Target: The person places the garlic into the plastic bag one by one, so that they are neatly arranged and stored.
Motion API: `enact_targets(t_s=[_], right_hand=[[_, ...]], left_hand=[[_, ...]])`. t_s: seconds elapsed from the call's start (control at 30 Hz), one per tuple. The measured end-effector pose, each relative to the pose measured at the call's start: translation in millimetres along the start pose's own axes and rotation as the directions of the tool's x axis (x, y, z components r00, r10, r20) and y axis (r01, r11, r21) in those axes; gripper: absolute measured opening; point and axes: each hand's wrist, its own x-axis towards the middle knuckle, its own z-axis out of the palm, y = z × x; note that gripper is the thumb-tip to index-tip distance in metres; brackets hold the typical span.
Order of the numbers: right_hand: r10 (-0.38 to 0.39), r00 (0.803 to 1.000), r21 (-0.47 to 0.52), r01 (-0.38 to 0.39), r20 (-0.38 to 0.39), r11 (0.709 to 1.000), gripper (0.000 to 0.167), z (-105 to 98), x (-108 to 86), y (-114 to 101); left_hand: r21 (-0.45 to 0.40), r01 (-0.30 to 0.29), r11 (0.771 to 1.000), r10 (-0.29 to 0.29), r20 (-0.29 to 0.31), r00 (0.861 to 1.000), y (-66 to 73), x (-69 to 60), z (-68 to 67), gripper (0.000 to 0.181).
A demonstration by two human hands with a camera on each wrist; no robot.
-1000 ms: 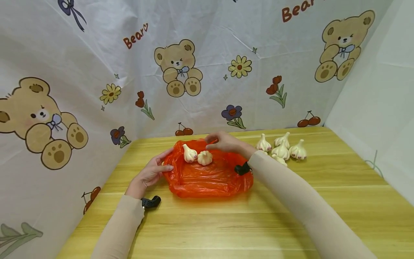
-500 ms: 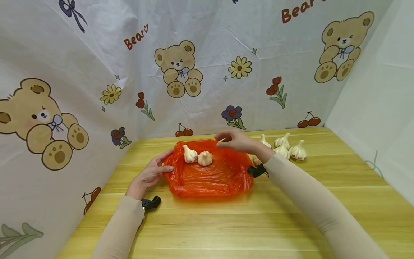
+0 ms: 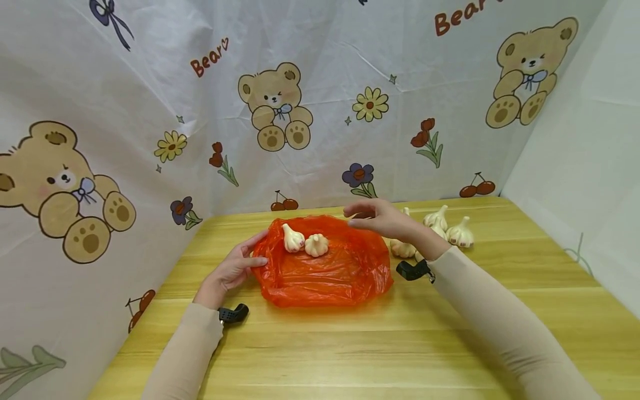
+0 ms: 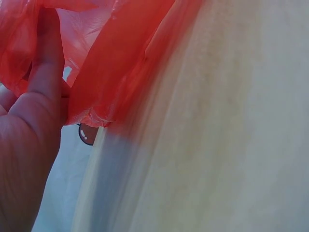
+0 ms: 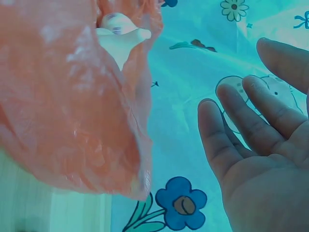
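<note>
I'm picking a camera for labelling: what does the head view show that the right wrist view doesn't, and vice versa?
Only the head view: the left hand gripping the red bag, and loose garlic bulbs on the table.
Only the right wrist view: the palm side of the right hand.
Both: the right hand, red bag, a bulb inside it, table and patterned backdrop.

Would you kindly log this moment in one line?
left hand: holds red bag | right hand: empty | inside: two garlic bulbs | table: more garlic

Left hand, one: pinching between thumb and fingers; left forearm extended forward. Right hand, one: raised, fingers loosely curved; right forearm slanting forward and inward.
</note>
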Motion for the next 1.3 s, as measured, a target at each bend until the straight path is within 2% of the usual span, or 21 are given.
enact_targets(t_s=[0.3,0.53,1.0,1.3], right_hand=[[-0.042,0.999,-0.010,0.042,0.014,0.999,0.037,-10.8,-18.5,2.4],[-0.005,0.999,-0.024,0.006,0.041,1.000,0.039,-24.4,-35.6,8.7],[-0.011,1.000,-0.118,0.010,-0.009,0.993,0.043,-42.2,-71.4,27.0],[0.018,0.998,-0.072,-0.022,-0.059,0.997,0.042,-54.3,-88.6,50.4]], left_hand=[[-0.027,-0.009,1.000,0.010,0.023,1.000,-0.7,-0.7,-0.7,0.088],[-0.003,-0.013,1.000,0.013,0.023,1.000,-0.4,0.5,-1.0,0.088],[0.013,-0.009,1.000,0.008,0.010,1.000,0.7,-1.6,0.0,0.088],[-0.008,-0.019,1.000,0.019,0.023,1.000,-0.6,-0.3,-1.9,0.088]])
